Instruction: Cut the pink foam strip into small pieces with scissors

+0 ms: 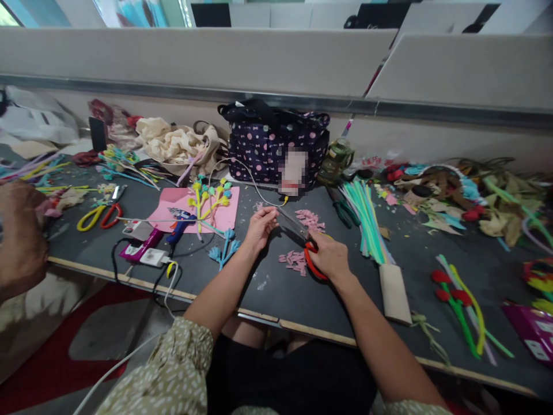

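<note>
Head view: left hand (262, 223) pinched, contents unclear
Right hand (332, 253): wrapped around red-handled scissors (309, 251)
Blades (298, 229): closing too near could nick left fingertips (275, 212)

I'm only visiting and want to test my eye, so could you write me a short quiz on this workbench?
1. Which of the person's hands holds scissors?
2. True or false: the bundle of pastel strips lies to the left of the patterned bag, as the camera sees it.
3. What colour are the small pieces piled near those scissors? A) green B) pink C) black

Key:
1. The right hand.
2. False; it lies to the right.
3. B.
</note>
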A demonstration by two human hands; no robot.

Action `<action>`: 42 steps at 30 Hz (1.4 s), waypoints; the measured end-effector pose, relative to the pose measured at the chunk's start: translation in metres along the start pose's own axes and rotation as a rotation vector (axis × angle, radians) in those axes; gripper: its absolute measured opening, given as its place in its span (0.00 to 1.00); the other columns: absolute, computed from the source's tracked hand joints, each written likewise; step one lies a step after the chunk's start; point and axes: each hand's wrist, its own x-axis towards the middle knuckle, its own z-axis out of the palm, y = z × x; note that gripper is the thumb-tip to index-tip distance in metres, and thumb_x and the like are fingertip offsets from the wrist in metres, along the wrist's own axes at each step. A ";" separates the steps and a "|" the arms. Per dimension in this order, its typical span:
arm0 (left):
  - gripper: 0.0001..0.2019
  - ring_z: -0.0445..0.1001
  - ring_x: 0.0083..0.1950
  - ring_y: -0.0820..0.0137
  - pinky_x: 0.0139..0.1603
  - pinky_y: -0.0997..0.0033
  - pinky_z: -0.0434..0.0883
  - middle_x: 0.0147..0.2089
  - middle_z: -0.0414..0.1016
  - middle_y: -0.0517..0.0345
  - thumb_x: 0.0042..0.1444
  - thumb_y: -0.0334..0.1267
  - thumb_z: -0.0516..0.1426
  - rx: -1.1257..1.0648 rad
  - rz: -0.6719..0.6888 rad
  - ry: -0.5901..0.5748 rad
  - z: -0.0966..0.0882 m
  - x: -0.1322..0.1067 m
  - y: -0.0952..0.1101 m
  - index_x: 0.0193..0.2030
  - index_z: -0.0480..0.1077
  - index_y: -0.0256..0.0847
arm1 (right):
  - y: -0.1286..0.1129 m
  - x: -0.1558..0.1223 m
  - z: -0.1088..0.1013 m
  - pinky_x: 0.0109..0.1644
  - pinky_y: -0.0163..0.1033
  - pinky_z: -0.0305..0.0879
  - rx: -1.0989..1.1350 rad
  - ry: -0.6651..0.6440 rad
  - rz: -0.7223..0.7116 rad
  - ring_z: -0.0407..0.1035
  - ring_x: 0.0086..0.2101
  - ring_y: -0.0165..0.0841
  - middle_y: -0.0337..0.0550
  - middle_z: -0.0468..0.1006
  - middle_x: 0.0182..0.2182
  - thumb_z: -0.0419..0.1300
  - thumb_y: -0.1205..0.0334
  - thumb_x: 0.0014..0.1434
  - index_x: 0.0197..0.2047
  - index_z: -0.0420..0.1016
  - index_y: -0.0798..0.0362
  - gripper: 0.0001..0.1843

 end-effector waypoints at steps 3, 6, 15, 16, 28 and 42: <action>0.14 0.70 0.24 0.81 0.29 0.79 0.73 0.31 0.75 0.61 0.42 0.34 0.69 -0.017 -0.008 0.007 -0.001 0.001 0.000 0.37 0.74 0.36 | 0.000 0.000 0.000 0.37 0.36 0.62 -0.009 0.008 0.004 0.73 0.42 0.37 0.44 0.79 0.47 0.54 0.58 0.59 0.58 0.69 0.49 0.24; 0.14 0.70 0.24 0.81 0.29 0.79 0.72 0.31 0.75 0.62 0.42 0.33 0.69 -0.017 -0.011 0.010 -0.001 0.001 0.000 0.37 0.74 0.37 | -0.001 0.000 0.001 0.37 0.37 0.62 -0.014 0.006 0.001 0.73 0.42 0.37 0.44 0.79 0.47 0.55 0.56 0.59 0.58 0.70 0.49 0.24; 0.14 0.71 0.25 0.79 0.30 0.77 0.73 0.30 0.75 0.61 0.41 0.35 0.69 0.006 -0.007 0.007 0.002 -0.002 0.002 0.35 0.74 0.36 | -0.001 0.000 0.000 0.37 0.36 0.62 -0.028 -0.007 0.000 0.73 0.41 0.37 0.44 0.80 0.47 0.54 0.56 0.59 0.57 0.70 0.48 0.22; 0.14 0.71 0.25 0.79 0.30 0.77 0.73 0.29 0.74 0.62 0.41 0.36 0.69 0.009 -0.007 0.013 0.002 -0.002 0.002 0.35 0.74 0.36 | -0.001 0.000 0.000 0.36 0.36 0.61 -0.032 -0.009 0.004 0.73 0.40 0.37 0.43 0.80 0.46 0.54 0.56 0.59 0.57 0.71 0.48 0.22; 0.15 0.70 0.25 0.81 0.29 0.79 0.72 0.31 0.76 0.61 0.40 0.35 0.70 -0.021 -0.017 -0.001 0.001 -0.001 0.001 0.35 0.73 0.37 | -0.002 -0.001 0.000 0.37 0.36 0.62 0.011 0.043 -0.001 0.73 0.42 0.36 0.43 0.80 0.47 0.55 0.59 0.58 0.57 0.71 0.49 0.23; 0.16 0.71 0.25 0.79 0.30 0.77 0.72 0.27 0.74 0.62 0.36 0.35 0.71 0.038 -0.008 0.003 0.004 -0.004 -0.001 0.33 0.74 0.35 | -0.006 -0.002 -0.003 0.35 0.35 0.60 -0.020 -0.022 -0.032 0.74 0.41 0.36 0.44 0.81 0.46 0.54 0.58 0.59 0.56 0.71 0.49 0.21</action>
